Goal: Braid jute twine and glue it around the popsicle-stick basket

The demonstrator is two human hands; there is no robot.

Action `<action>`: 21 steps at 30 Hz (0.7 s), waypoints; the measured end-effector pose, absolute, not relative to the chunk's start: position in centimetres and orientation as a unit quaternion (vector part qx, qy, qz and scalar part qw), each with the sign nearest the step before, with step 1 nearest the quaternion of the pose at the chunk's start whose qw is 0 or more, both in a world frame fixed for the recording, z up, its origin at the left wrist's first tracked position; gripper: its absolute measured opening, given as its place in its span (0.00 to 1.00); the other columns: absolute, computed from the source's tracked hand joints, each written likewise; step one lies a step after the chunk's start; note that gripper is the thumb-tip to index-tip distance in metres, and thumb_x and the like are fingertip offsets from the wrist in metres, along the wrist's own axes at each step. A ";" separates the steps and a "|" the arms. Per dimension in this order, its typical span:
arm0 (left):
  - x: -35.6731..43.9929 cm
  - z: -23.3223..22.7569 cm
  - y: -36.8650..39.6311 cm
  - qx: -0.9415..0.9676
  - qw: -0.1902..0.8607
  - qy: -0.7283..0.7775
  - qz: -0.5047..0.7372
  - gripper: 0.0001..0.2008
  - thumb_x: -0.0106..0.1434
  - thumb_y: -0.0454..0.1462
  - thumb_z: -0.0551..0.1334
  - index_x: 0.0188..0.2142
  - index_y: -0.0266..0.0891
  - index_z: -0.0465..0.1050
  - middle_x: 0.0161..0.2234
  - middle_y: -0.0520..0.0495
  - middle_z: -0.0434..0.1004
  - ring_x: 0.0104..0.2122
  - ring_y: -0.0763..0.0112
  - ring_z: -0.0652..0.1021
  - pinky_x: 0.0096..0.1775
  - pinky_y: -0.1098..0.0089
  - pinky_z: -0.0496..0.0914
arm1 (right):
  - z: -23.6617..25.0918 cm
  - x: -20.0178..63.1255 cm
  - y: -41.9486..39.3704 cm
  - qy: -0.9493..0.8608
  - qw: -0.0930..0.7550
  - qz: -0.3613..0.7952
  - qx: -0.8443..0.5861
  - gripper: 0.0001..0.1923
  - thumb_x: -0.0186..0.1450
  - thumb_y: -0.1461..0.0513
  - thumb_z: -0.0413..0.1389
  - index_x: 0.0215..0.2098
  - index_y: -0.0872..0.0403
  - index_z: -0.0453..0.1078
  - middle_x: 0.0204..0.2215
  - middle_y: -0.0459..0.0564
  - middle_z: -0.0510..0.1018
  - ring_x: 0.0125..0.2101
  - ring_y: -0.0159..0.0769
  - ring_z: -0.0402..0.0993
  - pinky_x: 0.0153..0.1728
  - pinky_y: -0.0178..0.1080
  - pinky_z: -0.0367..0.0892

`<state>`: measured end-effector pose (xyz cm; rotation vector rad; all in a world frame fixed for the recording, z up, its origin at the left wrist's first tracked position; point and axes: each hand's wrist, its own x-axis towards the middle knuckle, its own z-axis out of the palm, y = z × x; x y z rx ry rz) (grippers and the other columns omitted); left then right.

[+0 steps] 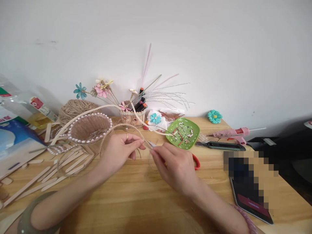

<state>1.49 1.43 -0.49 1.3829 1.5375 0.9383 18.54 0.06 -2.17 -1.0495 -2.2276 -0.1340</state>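
Observation:
My left hand [121,150] pinches a strand of jute twine [126,126] that loops up and back toward a small basket [90,127] rimmed with pearl beads. My right hand [173,164] holds red-handled scissors [196,161], whose metal tip meets the twine just right of my left fingertips. A ring sits on a left finger. A long pale cane strip [97,110] arches over the basket as its handle.
A ball of jute twine [73,109], a pot of paper flowers and markers [133,115], a green dish of beads [183,132], a pink glue gun [232,133], a utility knife [220,146], a phone [251,201] and several wooden sticks [58,167] lie on the wooden table [136,201].

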 end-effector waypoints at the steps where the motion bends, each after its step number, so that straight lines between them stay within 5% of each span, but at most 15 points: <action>1: 1.6 -0.5 1.3 0.529 0.451 0.601 0.395 0.09 0.54 0.41 0.62 0.23 0.37 0.74 0.19 0.53 0.75 0.14 0.80 0.67 0.20 0.76 0.62 | -2.3 18.3 -0.2 -0.865 0.323 -0.063 -0.379 0.13 0.66 0.64 0.47 0.26 0.56 0.69 0.18 0.46 0.70 0.18 0.29 0.61 0.19 0.34 0.49; 7: 1.8 0.0 0.5 0.375 0.643 0.476 0.469 0.06 0.55 0.38 0.63 0.27 0.38 0.68 0.25 0.55 0.76 0.15 0.84 0.68 0.20 0.80 0.62 | -2.8 17.7 -0.2 -0.925 0.166 -0.032 -0.340 0.10 0.63 0.71 0.46 0.33 0.58 0.68 0.22 0.49 0.71 0.20 0.31 0.62 0.18 0.35 0.43; 10: 1.7 0.5 0.4 0.388 0.635 0.451 0.493 0.06 0.55 0.37 0.62 0.25 0.38 0.67 0.21 0.57 0.71 0.16 0.83 0.69 0.20 0.80 0.62 | -1.8 18.7 0.6 -0.915 0.107 0.033 -0.387 0.12 0.65 0.63 0.48 0.27 0.56 0.70 0.21 0.49 0.72 0.18 0.28 0.60 0.19 0.35 0.41; 13: 1.7 0.8 0.4 0.461 0.570 0.473 0.489 0.07 0.54 0.37 0.62 0.24 0.37 0.69 0.18 0.57 0.68 0.16 0.82 0.67 0.20 0.79 0.61 | -0.4 19.9 1.4 -0.868 0.187 0.166 -0.430 0.21 0.64 0.52 0.50 0.20 0.56 0.69 0.19 0.47 0.71 0.20 0.29 0.61 0.20 0.34 0.47; 17: 2.1 0.9 0.1 0.551 0.532 0.509 0.392 0.06 0.53 0.37 0.62 0.23 0.37 0.71 0.17 0.56 0.68 0.17 0.80 0.66 0.22 0.77 0.63 | 0.5 20.0 1.6 -0.716 0.392 0.334 -0.471 0.19 0.65 0.52 0.48 0.26 0.56 0.70 0.22 0.46 0.70 0.25 0.31 0.63 0.26 0.33 0.56; 21: 2.8 0.7 -0.3 0.581 0.533 0.523 0.324 0.06 0.51 0.37 0.61 0.20 0.38 0.71 0.17 0.55 0.70 0.18 0.78 0.66 0.22 0.76 0.63 | -0.4 18.9 1.4 -0.631 0.408 0.527 -0.396 0.13 0.60 0.54 0.54 0.26 0.56 0.70 0.24 0.45 0.71 0.28 0.32 0.65 0.31 0.34 0.60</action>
